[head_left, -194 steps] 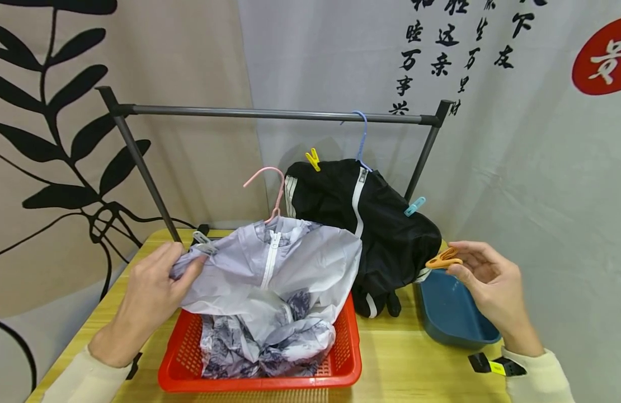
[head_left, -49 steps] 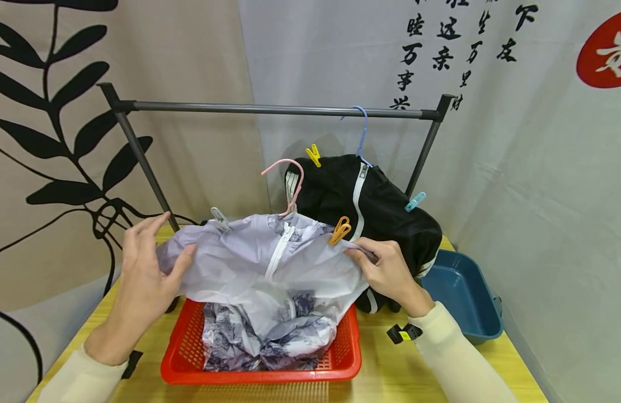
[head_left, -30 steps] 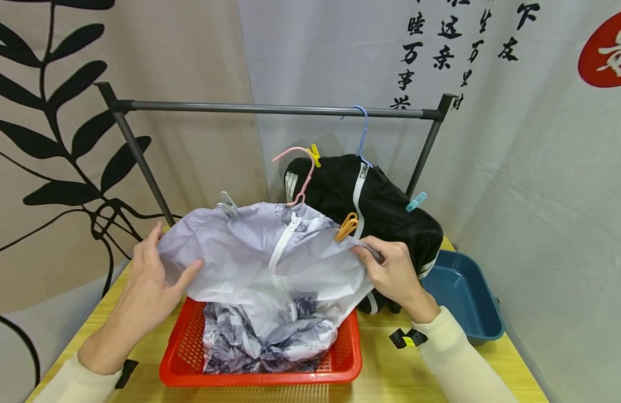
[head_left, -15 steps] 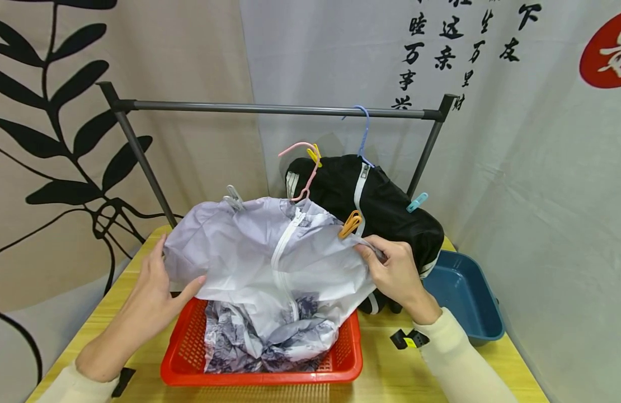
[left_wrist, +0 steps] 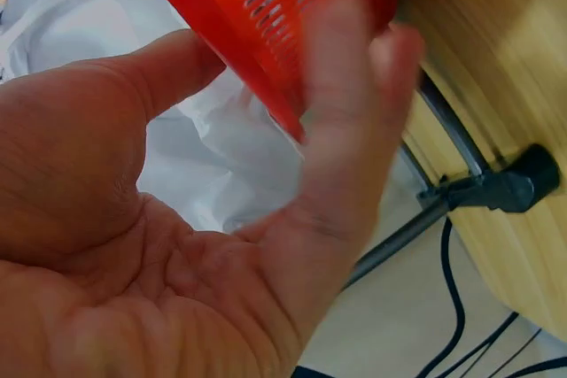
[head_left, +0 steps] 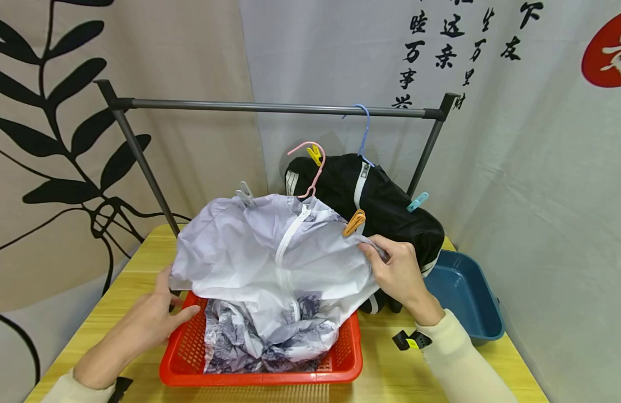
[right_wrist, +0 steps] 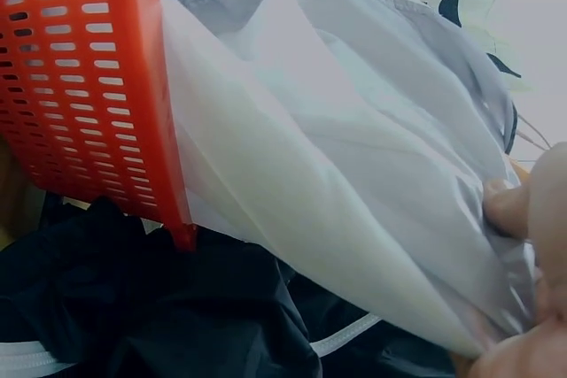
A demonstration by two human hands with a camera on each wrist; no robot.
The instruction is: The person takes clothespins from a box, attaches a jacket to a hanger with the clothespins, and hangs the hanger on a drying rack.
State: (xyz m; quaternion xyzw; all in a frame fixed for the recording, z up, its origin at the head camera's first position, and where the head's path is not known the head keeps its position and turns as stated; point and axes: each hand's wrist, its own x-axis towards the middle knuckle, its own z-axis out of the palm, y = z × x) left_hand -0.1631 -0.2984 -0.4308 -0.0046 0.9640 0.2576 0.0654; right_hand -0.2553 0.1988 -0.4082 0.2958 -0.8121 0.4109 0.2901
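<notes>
A light grey-white zip jacket (head_left: 240,240) on a pink hanger (head_left: 318,173) drapes over a red basket (head_left: 262,380), its dark-patterned lower part bunched inside. My right hand (head_left: 401,274) pinches the jacket's right-side sleeve; the right wrist view shows the fabric (right_wrist: 354,157) stretched from those fingers. An orange clothespin (head_left: 354,223) sits on the shoulder beside that hand, and a grey clothespin (head_left: 245,193) on the other shoulder. My left hand (head_left: 144,322) is by the basket's left rim, thumb and fingers spread. In the left wrist view nothing shows in its palm (left_wrist: 204,272).
A grey rack (head_left: 240,105) stands behind, with a black jacket (head_left: 396,207) hanging from it on a blue hanger (head_left: 364,134). A yellow clothespin (head_left: 314,155) and a light-blue clothespin (head_left: 418,202) are on it. A blue bin (head_left: 466,291) stands at the right on the wooden table (head_left: 391,369).
The orange clothespin went from my right hand onto the jacket shoulder. Jacket and pink hanger shifted up and right. My left hand let go of the sleeve and dropped toward the basket rim.
</notes>
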